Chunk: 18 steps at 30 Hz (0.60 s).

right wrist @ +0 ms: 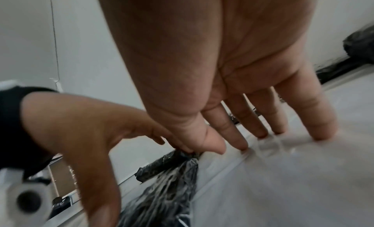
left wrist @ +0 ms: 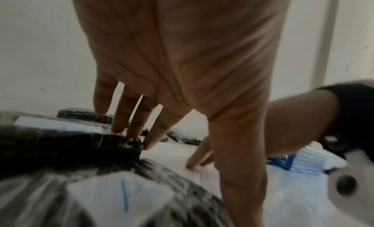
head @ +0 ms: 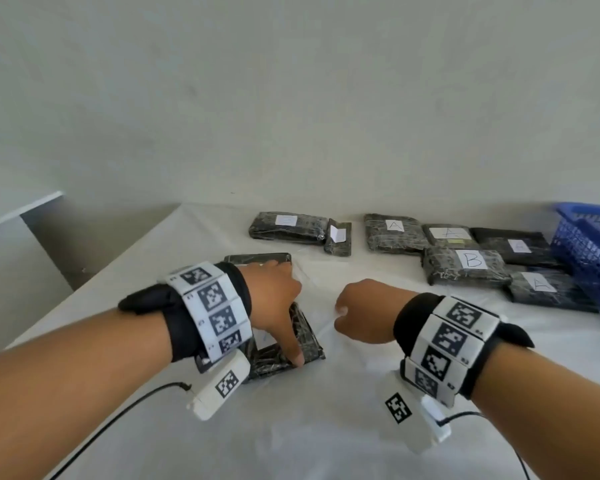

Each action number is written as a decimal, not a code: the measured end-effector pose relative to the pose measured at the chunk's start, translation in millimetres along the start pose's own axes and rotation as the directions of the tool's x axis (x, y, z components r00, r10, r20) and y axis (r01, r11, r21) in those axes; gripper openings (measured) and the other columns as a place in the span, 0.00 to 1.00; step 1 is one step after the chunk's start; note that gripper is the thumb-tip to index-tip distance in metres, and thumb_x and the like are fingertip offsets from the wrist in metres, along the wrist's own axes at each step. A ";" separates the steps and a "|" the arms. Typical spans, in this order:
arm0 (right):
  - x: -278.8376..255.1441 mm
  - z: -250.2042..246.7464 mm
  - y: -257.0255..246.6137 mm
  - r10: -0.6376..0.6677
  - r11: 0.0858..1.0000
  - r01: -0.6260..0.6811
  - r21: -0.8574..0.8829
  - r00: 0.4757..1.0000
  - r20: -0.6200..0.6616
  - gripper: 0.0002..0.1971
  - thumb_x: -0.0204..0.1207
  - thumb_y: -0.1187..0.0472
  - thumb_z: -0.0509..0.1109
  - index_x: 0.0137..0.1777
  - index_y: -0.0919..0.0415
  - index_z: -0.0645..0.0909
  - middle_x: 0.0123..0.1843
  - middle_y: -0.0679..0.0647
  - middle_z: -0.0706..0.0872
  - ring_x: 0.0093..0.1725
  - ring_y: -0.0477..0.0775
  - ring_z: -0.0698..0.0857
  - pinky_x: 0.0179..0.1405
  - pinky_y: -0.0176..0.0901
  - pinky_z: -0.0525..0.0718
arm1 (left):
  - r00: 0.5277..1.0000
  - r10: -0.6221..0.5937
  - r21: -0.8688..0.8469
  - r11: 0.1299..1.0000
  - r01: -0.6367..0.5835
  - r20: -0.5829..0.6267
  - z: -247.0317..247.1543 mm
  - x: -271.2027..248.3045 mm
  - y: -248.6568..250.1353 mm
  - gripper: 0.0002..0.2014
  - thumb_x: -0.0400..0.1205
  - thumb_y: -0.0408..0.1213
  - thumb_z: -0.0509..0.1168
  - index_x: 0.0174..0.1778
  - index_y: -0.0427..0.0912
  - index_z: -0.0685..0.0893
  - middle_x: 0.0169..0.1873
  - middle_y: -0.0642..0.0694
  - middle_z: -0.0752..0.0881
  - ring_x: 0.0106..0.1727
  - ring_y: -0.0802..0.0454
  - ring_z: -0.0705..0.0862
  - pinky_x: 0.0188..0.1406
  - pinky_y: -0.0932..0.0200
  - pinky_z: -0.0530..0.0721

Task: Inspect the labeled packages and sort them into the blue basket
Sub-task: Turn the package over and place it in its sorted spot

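The sorting looks barely begun, as far as I can judge. The blue basket (head: pixel 589 258) sits at the right edge of the head view, and what shows of it holds nothing I can make out; most of it runs out of frame. Every package I can see still lies on the desk (head: pixel 326 427).

Lower centre, the left hand (head: pixel 274 299) is spread over a dark wrapped package (head: pixel 305 337), thumb stretched down onto its near edge, fingers straight and touching its far edge in the left wrist view. That is a wide, flat grip, pressing rather than closed around it. A second dark package (head: pixel 257 258) lies just behind that hand. The right hand (head: pixel 361 311) is just right of the package; in the right wrist view its fingers (right wrist: pixel 321 126) are straight with tips down on the white cover, holding nothing.

Labels: in the left wrist view the package under the hand bears a white label (left wrist: pixel 121 197) with a blue stroke, too blurred to read. Upper right of the head view, a cluster of packages reads "A" (head: pixel 394 225), "A" (head: pixel 451 233), "A" (head: pixel 520 245), "B" (head: pixel 473 259) and "A" (head: pixel 541 283). Left of them a longer package (head: pixel 288 227) has a label I cannot read, and a small one (head: pixel 338 241) touching it has a folded white slip.

Left to do, then: nearly everything, reading each label and moving the right ones over.
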State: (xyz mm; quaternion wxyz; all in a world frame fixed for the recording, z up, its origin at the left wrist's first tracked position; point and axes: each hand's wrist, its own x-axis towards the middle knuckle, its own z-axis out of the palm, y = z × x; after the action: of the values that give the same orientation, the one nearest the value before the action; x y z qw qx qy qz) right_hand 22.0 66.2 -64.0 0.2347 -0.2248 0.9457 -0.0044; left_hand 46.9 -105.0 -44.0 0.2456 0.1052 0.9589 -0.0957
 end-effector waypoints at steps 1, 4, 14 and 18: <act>-0.7 0.5 0.4 0.012 1.000 -0.012 0.005 1.000 -0.004 0.22 0.91 0.52 0.62 0.77 0.65 0.81 0.76 0.63 0.84 0.74 0.64 0.84 0.76 0.58 0.83 | 1.000 -0.010 0.062 0.998 0.011 -0.008 7.7 -0.3 1.6 0.42 0.66 0.77 0.74 0.60 0.43 0.83 0.60 0.47 0.70 0.62 0.47 0.67 0.66 0.46 0.73; -6.3 1.1 2.7 0.017 1.000 -0.016 0.025 1.000 -0.011 0.23 0.90 0.51 0.62 0.78 0.64 0.80 0.78 0.61 0.83 0.76 0.63 0.81 0.77 0.55 0.80 | 0.999 -0.021 0.114 0.993 0.026 -0.044 18.5 0.4 8.0 0.44 0.65 0.77 0.74 0.63 0.42 0.86 0.72 0.43 0.66 0.76 0.40 0.59 0.82 0.37 0.54; -20.8 10.8 16.2 -0.060 0.801 0.189 0.569 0.969 -0.239 0.16 0.90 0.54 0.65 0.66 0.62 0.89 0.64 0.58 0.92 0.60 0.54 0.88 0.68 0.54 0.86 | 0.969 0.042 -0.008 0.999 -0.046 -0.243 10.1 -7.3 24.2 0.45 0.64 0.72 0.78 0.65 0.42 0.73 0.63 0.46 0.77 0.69 0.43 0.76 0.88 0.30 0.53; -40.1 4.4 34.5 0.031 0.431 0.295 0.853 0.940 -0.341 0.10 0.86 0.64 0.71 0.58 0.73 0.88 0.55 0.72 0.92 0.51 0.67 0.93 0.64 0.69 0.89 | 0.836 0.116 -0.177 0.953 -0.246 -0.536 -11.0 -11.7 40.4 0.51 0.63 0.65 0.83 0.74 0.45 0.66 0.67 0.48 0.76 0.65 0.48 0.78 0.65 0.49 0.83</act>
State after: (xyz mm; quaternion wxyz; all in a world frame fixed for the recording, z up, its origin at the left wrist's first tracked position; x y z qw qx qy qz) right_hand 40.9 114.8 -54.1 0.1672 -0.1373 0.8027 -0.5557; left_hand 62.0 -65.5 -34.1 -0.0039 0.1878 0.9793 0.0758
